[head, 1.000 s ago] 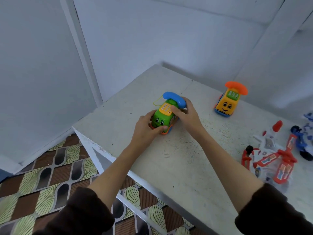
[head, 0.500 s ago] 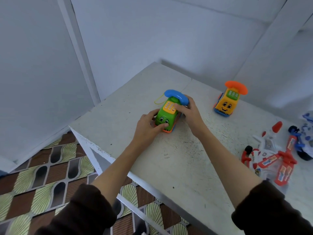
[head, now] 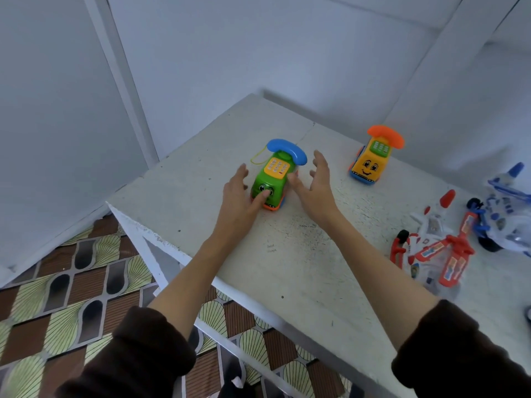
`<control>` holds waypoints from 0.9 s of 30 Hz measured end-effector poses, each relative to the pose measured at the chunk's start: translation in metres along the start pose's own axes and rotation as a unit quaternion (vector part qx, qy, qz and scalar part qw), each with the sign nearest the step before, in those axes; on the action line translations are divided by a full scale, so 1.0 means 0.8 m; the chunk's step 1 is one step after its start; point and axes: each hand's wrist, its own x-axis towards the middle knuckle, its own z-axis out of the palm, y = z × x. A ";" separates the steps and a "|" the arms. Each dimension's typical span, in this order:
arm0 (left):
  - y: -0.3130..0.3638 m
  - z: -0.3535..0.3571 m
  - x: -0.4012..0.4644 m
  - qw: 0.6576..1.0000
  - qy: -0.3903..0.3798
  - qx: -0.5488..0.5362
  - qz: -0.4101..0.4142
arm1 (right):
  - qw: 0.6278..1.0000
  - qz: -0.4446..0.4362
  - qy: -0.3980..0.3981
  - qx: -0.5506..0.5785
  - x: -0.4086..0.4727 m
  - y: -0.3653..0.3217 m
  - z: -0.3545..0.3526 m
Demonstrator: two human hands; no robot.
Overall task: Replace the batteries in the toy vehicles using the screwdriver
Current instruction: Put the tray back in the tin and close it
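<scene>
The green toy car [head: 271, 182], with a blue phone handset [head: 287, 150] lying across its back and a yellow keypad [head: 277, 167] on top, stands upright on the white table [head: 287, 268], directly between the two hands. The left hand [head: 240, 198] sits just to the car's left with its fingers straight and relaxed; its thumb touches the car's front face while the other fingers stand clear of the side. The right hand [head: 316, 182] is just to the car's right, fingers spread and released, gripping nothing; its thumb lies close against the car's side, though whether it actually touches cannot be told. Beyond the right hand, farther back and to its right, stands a yellow toy car [head: 370, 165] carrying an orange handset [head: 386, 135]. Well off to the right of the right forearm lies a red and white toy plane [head: 431, 248], and past it, at the frame's edge, a blue and white toy plane [head: 505, 214]. Dark sleeves [head: 459, 349] cover both upper forearms.
</scene>
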 end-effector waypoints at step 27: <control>0.298 0.281 -0.258 0.943 0.031 -0.095 0.317 | 0.976 -0.130 0.156 -0.077 -0.288 0.005 -0.405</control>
